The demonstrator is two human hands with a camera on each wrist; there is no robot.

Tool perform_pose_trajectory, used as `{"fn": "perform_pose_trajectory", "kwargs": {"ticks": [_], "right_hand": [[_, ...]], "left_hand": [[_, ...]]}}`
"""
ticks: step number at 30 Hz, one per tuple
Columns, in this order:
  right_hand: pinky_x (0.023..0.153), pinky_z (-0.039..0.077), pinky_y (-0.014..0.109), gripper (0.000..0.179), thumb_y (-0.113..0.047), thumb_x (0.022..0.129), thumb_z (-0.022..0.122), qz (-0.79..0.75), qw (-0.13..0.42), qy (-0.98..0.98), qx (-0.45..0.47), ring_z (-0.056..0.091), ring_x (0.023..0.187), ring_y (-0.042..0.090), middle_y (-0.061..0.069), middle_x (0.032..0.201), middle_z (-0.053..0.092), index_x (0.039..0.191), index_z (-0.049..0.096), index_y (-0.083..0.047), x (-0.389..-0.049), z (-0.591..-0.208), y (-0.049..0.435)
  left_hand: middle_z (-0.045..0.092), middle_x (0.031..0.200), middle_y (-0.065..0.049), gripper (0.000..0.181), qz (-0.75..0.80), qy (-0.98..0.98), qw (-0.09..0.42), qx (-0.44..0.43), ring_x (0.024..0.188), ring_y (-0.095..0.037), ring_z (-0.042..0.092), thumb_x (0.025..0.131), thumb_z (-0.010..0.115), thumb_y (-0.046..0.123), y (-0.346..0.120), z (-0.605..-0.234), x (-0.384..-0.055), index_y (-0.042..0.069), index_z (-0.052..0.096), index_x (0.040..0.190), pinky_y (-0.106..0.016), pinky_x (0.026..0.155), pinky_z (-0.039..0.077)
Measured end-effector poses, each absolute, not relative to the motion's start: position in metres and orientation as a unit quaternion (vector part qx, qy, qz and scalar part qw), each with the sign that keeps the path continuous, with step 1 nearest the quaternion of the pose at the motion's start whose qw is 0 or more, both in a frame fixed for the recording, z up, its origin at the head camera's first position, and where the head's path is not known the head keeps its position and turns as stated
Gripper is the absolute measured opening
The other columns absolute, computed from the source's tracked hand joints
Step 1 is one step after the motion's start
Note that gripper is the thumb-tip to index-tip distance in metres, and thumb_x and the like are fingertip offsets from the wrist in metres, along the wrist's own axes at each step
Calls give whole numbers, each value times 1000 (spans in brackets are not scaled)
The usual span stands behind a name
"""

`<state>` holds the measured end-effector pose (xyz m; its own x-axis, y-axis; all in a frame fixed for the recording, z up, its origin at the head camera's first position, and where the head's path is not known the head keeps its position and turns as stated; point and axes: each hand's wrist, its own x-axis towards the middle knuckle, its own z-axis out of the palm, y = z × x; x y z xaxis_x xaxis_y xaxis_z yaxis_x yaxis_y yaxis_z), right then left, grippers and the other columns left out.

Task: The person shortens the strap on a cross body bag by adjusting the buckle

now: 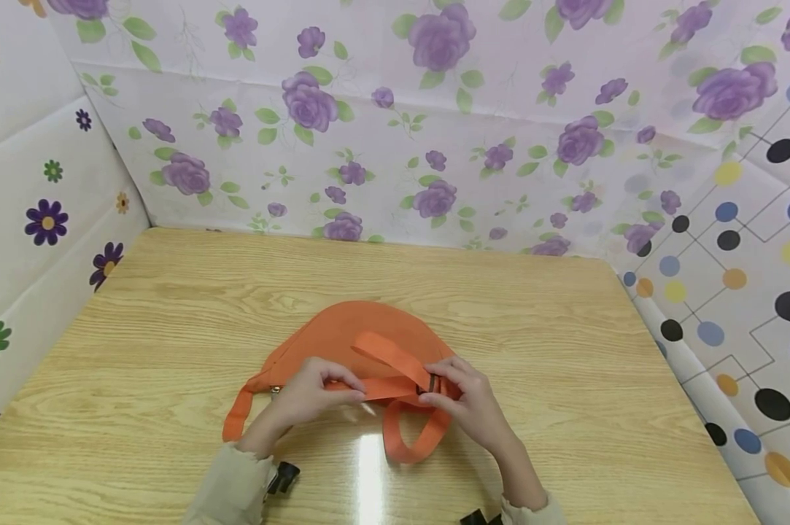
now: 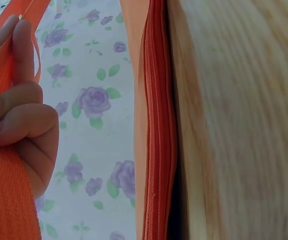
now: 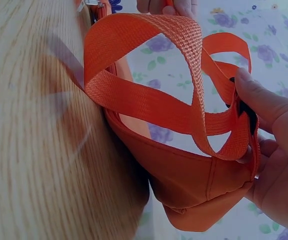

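An orange waist bag (image 1: 362,317) lies on the table with its curved side toward the back. My left hand (image 1: 306,394) pinches the orange webbing strap (image 1: 391,388) along the bag's near edge; the left wrist view shows the strap (image 2: 6,200) running through those fingers. At the bag's right end, my right hand (image 1: 470,401) grips a black strap buckle (image 3: 246,112) between thumb and fingers. Loops of strap (image 3: 144,97) stand out around the buckle, one hanging toward the front. The bag's zipper (image 2: 159,120) runs along its near side and appears shut.
The wooden table (image 1: 565,343) extends on all sides of the bag. A loose orange strap end (image 1: 237,415) lies at the bag's left. Patterned sheets form a back wall (image 1: 368,146) and side walls. Black clips (image 1: 284,477) sit at the wrists.
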<state>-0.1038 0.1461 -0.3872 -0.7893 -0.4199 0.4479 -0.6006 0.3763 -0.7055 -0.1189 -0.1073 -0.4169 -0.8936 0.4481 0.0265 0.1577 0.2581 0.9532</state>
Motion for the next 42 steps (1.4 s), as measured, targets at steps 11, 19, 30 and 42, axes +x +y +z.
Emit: {"fn": "perform_pose_trajectory", "kwargs": {"ticks": [11, 19, 30, 42], "right_hand": [[52, 34, 19, 32, 0, 68, 74, 456, 87, -834, 297, 45, 64, 23, 10, 87, 58, 97, 63, 6, -103, -384, 146], [53, 32, 16, 31, 0, 68, 74, 453, 86, -836, 297, 44, 63, 22, 10, 86, 58, 97, 63, 5, -104, -385, 148], [52, 34, 18, 32, 2, 66, 74, 454, 94, -833, 303, 45, 63, 23, 10, 86, 58, 96, 62, 7, -105, -385, 149], [51, 37, 25, 26, 2, 66, 75, 453, 98, -834, 300, 47, 67, 24, 10, 83, 57, 89, 62, 3, -105, -385, 150]], "left_hand": [[67, 82, -2, 11, 576, 781, 131, 201, 55, -7, 41, 78, 70, 18, -117, -411, -118, 8, 71, 83, -19, 48, 35], [67, 80, -5, 9, 586, 770, 123, 219, 68, -12, 58, 78, 69, 13, -129, -413, -118, 4, 71, 82, -24, 57, 46], [66, 83, -9, 10, 599, 756, 124, 232, 71, -18, 62, 80, 66, 8, -148, -413, -117, 0, 69, 85, -35, 64, 51], [66, 82, -8, 11, 586, 768, 126, 225, 68, -21, 62, 82, 65, 9, -168, -413, -115, 0, 69, 87, -34, 57, 50]]}}
